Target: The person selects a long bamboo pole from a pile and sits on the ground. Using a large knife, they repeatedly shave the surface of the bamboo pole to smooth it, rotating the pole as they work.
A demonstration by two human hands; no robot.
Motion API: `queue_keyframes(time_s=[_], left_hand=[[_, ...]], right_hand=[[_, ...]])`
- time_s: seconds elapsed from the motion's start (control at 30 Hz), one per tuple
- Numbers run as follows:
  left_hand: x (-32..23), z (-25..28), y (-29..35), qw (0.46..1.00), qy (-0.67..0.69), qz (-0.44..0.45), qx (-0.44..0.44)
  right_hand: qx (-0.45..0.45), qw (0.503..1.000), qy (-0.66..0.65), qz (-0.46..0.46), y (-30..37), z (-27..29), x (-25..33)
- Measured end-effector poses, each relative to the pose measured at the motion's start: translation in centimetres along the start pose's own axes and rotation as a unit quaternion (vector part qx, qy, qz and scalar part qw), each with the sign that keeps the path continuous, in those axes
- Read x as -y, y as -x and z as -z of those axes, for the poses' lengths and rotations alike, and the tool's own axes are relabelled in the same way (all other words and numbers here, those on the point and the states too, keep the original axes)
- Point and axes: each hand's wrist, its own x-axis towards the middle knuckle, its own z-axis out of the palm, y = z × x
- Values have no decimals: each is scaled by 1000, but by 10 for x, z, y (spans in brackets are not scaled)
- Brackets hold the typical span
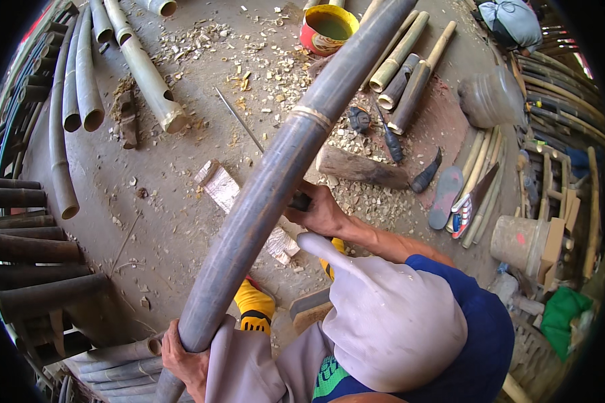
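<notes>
A long, dark grey-brown bamboo pole [269,174] slants across the middle from the lower left to the top right, with a pale ring at one node. My left hand [185,363] is wrapped round its lower part, beside my grey-clothed leg. Just right of the pole, my right hand [324,213] is closed on the dark handle of a long, thin-bladed tool [240,122]. Its blade shows on the pole's far left side, and the pole hides the stretch between. Whether blade and bamboo touch, I cannot tell. A flat wood block [280,246] lies beneath the pole.
Cut bamboo tubes [138,67] lie at upper left, more [400,57] at upper right. Dark tubes [33,248] are stacked on the left. Wood chips [275,60] litter the ground. Nearby are a yellow-rimmed bucket [326,28], a log [361,166] and a screwdriver-like tool [390,139].
</notes>
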Motion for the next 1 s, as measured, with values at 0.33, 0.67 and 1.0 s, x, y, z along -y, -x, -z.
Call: queue_keyframes(time_s=[0.33, 0.67, 1.0], left_hand=[[-44, 12, -15, 998, -44, -28, 47], [-87, -7, -55, 983, 61, 11, 171], [-126, -76, -109, 963, 122, -97, 219]], right_hand=[[-3, 999, 11, -37, 15, 15, -39], [8, 996, 77, -51, 19, 27, -49], [149, 968, 53, -196, 186, 98, 11]])
